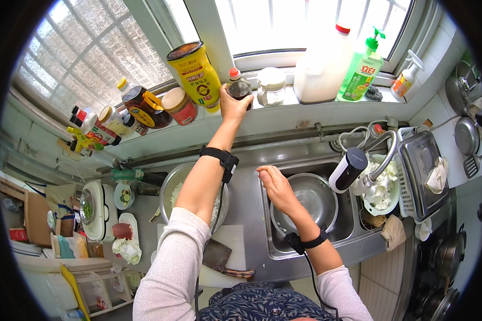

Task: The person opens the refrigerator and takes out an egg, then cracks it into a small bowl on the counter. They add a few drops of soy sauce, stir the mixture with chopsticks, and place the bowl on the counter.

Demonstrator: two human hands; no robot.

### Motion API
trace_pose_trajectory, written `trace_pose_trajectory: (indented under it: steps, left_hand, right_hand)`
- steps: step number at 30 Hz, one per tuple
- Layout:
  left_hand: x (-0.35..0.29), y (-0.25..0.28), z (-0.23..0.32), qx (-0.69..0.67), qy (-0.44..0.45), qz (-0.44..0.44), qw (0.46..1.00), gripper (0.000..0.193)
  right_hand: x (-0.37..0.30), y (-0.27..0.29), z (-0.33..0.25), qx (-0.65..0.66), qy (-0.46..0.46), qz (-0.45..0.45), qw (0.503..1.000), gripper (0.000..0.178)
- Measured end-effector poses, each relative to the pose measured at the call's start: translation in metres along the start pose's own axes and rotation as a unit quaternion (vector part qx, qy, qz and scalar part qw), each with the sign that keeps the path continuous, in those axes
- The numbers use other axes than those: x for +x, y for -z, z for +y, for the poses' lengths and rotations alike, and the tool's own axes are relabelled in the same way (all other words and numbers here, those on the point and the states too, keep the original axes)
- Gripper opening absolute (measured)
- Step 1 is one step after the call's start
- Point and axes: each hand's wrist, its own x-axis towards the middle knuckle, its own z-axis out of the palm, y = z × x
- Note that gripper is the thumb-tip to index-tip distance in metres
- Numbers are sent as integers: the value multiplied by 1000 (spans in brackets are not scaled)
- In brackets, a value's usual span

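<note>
On the windowsill, my left hand is closed round a small bottle of dark liquid with a red cap. The bottle stands upright between a tall yellow squeeze bottle and a white-lidded glass jar. My right hand is over the left rim of the sink, holding nothing that I can see, its fingers loosely extended. Below it, a metal basin sits in the sink. Under my left forearm is a metal bowl of pale chopped food, partly hidden.
A cleaver lies on the white cutting board near the counter's front edge. A black-and-white tap device overhangs the sink's right side, beside a basket of white pieces. A large white jug and green pump bottle line the sill.
</note>
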Motion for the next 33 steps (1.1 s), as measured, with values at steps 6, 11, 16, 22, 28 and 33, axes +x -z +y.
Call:
trace_pose_trajectory:
  steps: [6,11,16,22,28,33]
  left_hand:
    - [15,-12,-11,14,-21,12,1000,77]
    - [15,-17,-25,10,-33,-17,999,94]
    - [-34,-16,-30,65,-56,47,995,94]
    - [-159,61,-20,-157,-10,-17,987,47]
    - [-318,183,-21,-98,118,-131,979,27]
    - [-436,262,-26,-139,149,-176,963,39]
  right_hand:
    - [16,-3,3,-8,25,-28,999,39]
    - [16,-10,9,-14,26,-46,999,37]
    - [13,-25,17,-17,18,-42,999,33]
    - [-7,-42,29,-10,-26,-40,999,31]
    - [-87,-58,22,-78,-15,-18,997,28]
    - [-183,-91,22,-61,-54,-11,997,23]
